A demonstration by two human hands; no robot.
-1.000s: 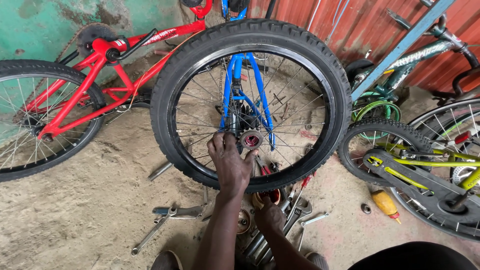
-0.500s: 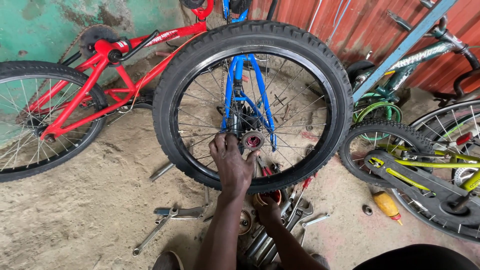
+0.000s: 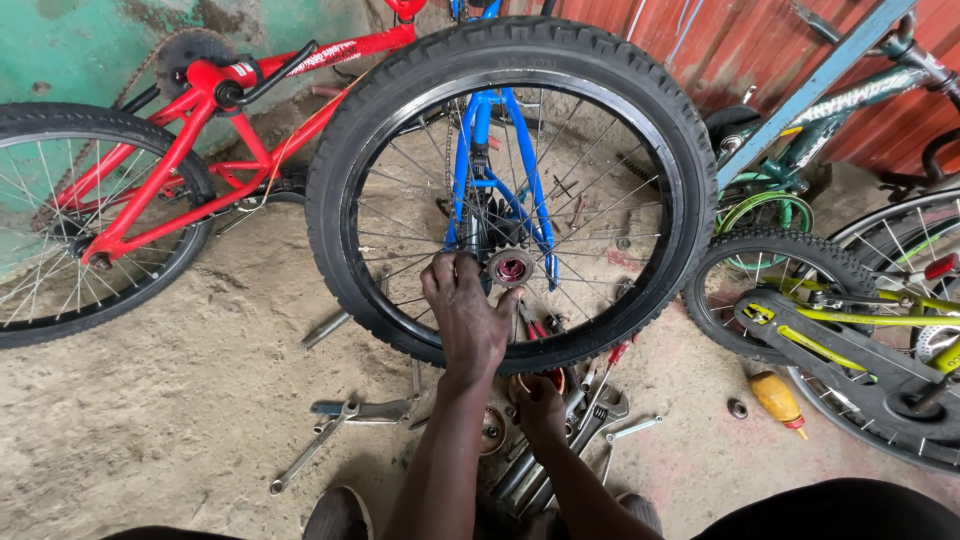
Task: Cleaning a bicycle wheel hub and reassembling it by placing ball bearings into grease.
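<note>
A black-tyred bicycle wheel (image 3: 510, 190) stands upright on the dirt floor (image 3: 150, 420), in the middle of the view, with a blue bicycle frame (image 3: 487, 160) rising behind its spokes. The left hand (image 3: 465, 315) reaches up in front of the lower half of the wheel, its fingers (image 3: 445, 275) curled and closed around the hub just left of the small toothed sprocket (image 3: 510, 268) with a pinkish centre. The right hand (image 3: 540, 400) sits lower, below the tyre's bottom edge, down among a heap of tools (image 3: 580, 425) on the floor; it seems to be closed on something there, but I cannot tell what, since the fingers are partly hidden. Screwdrivers with red handles (image 3: 615, 355) lie just beside that heap, under the wheel's rim. To the left of the hands, 2 spanners (image 3: 340, 420) rest on the floor, near each other. A red bicycle (image 3: 200, 150) lies against the green wall on the left, its wheel close to the left edge of the view. On the right, a yellow-green bicycle (image 3: 840, 320) lies on its side, and a small yellow bottle with a red cap (image 3: 775, 398) lies on the floor just in front of it, with a small metal ring (image 3: 738, 408) beside it.
</note>
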